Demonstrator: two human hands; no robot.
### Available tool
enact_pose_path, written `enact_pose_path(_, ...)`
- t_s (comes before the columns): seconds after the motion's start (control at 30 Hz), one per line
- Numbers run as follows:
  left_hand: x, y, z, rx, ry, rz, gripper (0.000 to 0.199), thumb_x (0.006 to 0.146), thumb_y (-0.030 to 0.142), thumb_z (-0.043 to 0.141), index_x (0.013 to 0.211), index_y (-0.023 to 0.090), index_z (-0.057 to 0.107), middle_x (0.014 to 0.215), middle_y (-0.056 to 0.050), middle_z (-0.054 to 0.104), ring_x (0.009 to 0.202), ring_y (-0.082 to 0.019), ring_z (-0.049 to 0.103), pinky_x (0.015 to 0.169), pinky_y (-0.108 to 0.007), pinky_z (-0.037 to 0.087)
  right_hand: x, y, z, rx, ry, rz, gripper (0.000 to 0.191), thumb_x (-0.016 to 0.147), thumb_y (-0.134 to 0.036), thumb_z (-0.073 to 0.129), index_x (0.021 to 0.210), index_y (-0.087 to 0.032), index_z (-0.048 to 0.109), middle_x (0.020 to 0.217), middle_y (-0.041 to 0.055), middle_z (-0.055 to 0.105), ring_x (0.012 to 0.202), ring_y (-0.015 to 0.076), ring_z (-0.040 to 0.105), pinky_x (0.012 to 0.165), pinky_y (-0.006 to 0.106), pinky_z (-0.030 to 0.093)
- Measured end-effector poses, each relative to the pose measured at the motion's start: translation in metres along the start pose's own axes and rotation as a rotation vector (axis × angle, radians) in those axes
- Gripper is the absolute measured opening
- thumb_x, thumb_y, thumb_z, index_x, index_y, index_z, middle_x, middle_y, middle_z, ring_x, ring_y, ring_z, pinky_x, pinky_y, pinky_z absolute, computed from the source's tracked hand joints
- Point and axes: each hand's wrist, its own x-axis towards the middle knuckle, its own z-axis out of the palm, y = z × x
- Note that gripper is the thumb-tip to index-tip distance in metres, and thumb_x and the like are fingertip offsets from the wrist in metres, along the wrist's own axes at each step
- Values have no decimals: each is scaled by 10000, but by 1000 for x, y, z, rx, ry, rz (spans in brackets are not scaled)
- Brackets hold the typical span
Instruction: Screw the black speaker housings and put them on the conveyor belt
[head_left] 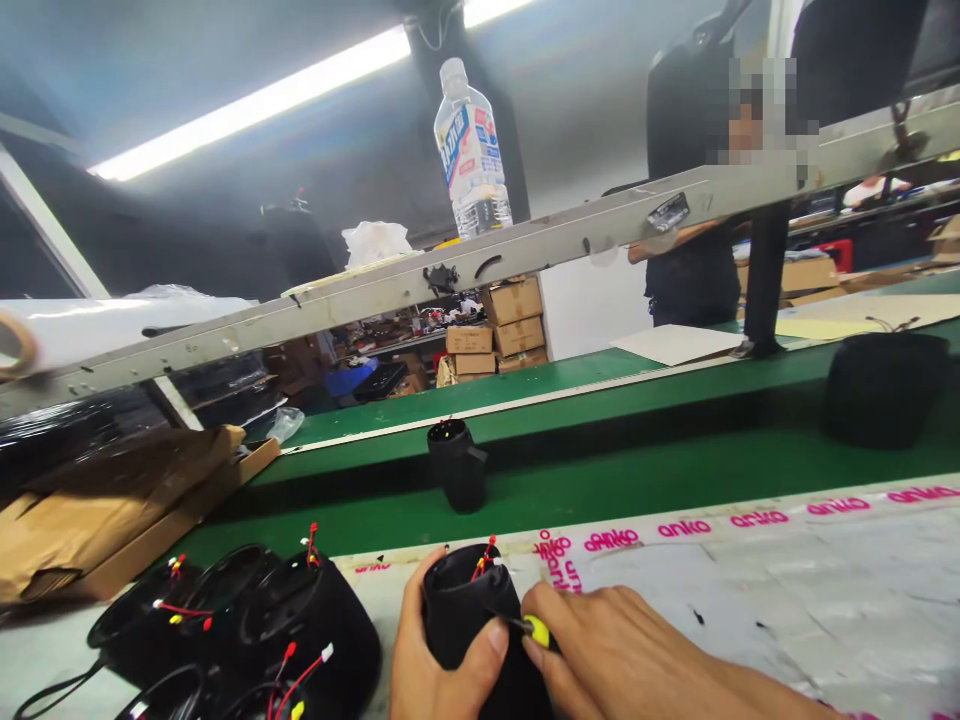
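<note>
My left hand [442,660] is wrapped round a black cylindrical housing [465,620], its thumb pressed on the near side below the rim. Thin red wires with small connectors [486,562] stick up from the open top. In my right hand [600,640] is a tool with a yellow and black handle [537,630] and a thin metal shaft. The shaft points at the housing's side near my left thumb; its tip is too small to make out. Several similar black housings [352,630] with red wires and white connectors stand close together to the left.
Another black housing [457,470] stands upright on the green conveyor belt [360,490], and a larger dark one [885,390] farther right. A metal rail [555,235] crosses above, bearing a plastic bottle [472,150]. Cardboard [135,500] lies at left. A person [690,270] stands beyond.
</note>
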Motion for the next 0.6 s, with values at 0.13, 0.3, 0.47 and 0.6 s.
enact_pose_path(0.13, -2, 0, 2, 13, 57, 25, 798, 584, 571, 751, 1229, 158, 525, 1096, -102, 707, 1000, -294, 667, 923, -388, 514, 12, -1, 13, 22, -127, 55, 99, 844, -116, 518, 851, -211, 490, 668, 7, 670, 486, 229, 637, 441, 322, 173)
enact_pose_path(0.3, -3, 2, 4, 99, 128, 29, 780, 584, 528, 737, 1232, 145, 530, 1082, -105, 699, 998, -296, 670, 959, -411, 507, 12, -2, 17, -46, -103, 54, 80, 844, -142, 527, 851, -211, 487, 626, 11, 661, 455, 236, 628, 438, 326, 121)
enact_pose_path(0.47, -5, 5, 7, 166, 150, 20, 730, 598, 432, 734, 1245, 157, 535, 1110, -108, 689, 1026, -305, 667, 948, -422, 518, -4, -1, 10, -67, 53, 41, 55, 893, -188, 496, 941, -214, 501, 684, 14, 677, 521, 225, 633, 473, 325, 257)
enact_pose_path(0.6, -8, 7, 10, 228, 180, 32, 717, 589, 400, 727, 1239, 169, 532, 1143, -112, 664, 1074, -326, 639, 961, -451, 504, -16, 3, -4, 20, 37, 13, 146, 935, -168, 444, 1059, -208, 510, 795, 36, 699, 645, 215, 657, 578, 323, 395)
